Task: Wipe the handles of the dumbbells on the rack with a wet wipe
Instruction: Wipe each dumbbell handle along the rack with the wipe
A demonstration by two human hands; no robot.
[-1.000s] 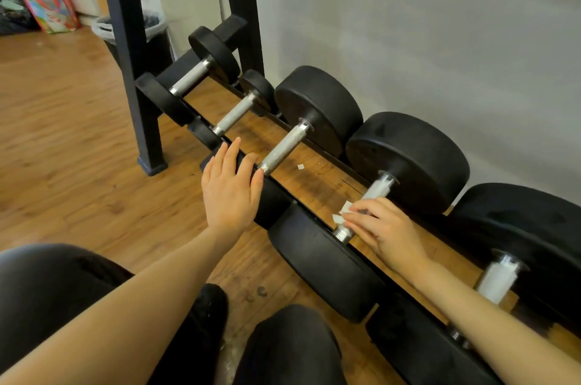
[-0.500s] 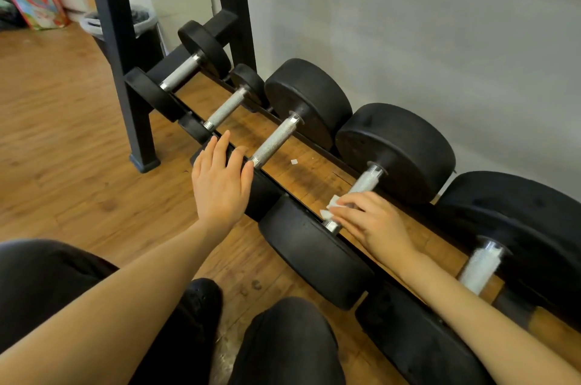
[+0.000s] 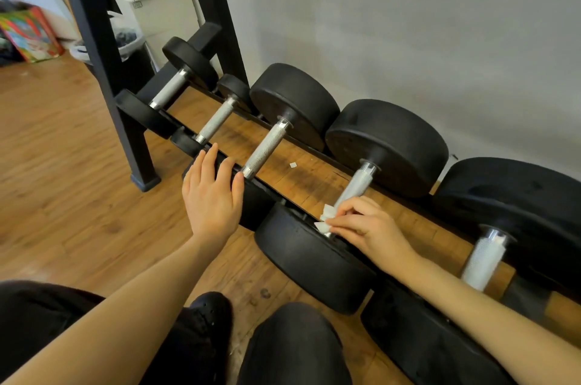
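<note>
Far left, I note a colourful bag [image 3: 30, 34] on the wooden floor [image 3: 56, 171], then the black rack post [image 3: 103, 70] with a bin [image 3: 125, 42] behind it. On the rack [image 3: 314, 177] I count five dumbbells in a row, handles pointing toward me. My left hand [image 3: 210, 196] lies flat, fingers straight and relaxed, resting on the near weight of the third dumbbell [image 3: 267, 145], gripping nothing. A small white scrap [image 3: 293, 165] lies on the rack's wooden base. My right hand [image 3: 367, 227] pinches the white wipe [image 3: 327, 218] against the near end of the fourth dumbbell handle [image 3: 355, 186]. Fifth dumbbell handle [image 3: 484, 259] sits just right of my forearm.
</note>
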